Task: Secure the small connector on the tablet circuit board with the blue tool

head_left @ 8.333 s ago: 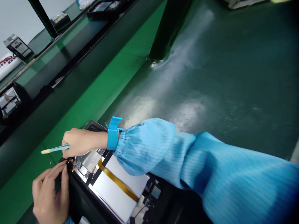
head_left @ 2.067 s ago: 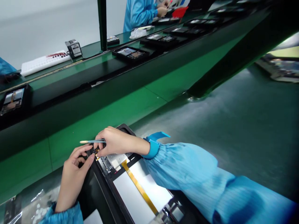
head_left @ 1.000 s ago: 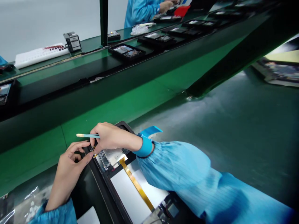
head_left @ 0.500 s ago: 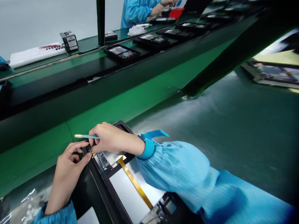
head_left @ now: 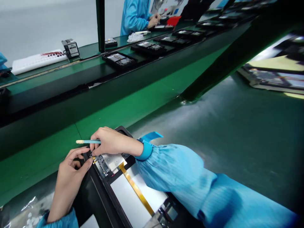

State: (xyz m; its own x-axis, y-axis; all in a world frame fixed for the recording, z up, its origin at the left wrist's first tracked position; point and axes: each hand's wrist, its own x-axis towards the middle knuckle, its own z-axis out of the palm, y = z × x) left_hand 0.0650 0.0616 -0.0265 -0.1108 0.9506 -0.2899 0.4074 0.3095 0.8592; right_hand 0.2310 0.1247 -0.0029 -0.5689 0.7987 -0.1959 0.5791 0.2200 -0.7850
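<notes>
A black-framed device point(head_left: 116, 196) lies open at the lower centre, with a circuit board point(head_left: 103, 165), white panels and a gold ribbon cable point(head_left: 139, 191). My right hand point(head_left: 106, 141) reaches over its upper left corner, closed around a thin blue stick with a pale tip point(head_left: 87, 142) that points left. Its fingertips touch the board's corner. My left hand point(head_left: 73, 169) is at the same corner from the left, thumb and forefinger close together at the board's edge. Whatever lies between its fingertips is too small to make out.
Several similar devices point(head_left: 120, 60) stand on the raised green line behind. A person in blue point(head_left: 135, 17) works at the far side. A small black-and-white box point(head_left: 70, 49) sits upper left. A slanted dark post point(head_left: 213, 66) crosses the right; a plastic bag point(head_left: 27, 212) lies lower left.
The view has shifted slightly, so the background devices appear further left and the near device slightly lower. Both hands remain at the device's corner, and the blue stick is still held.
</notes>
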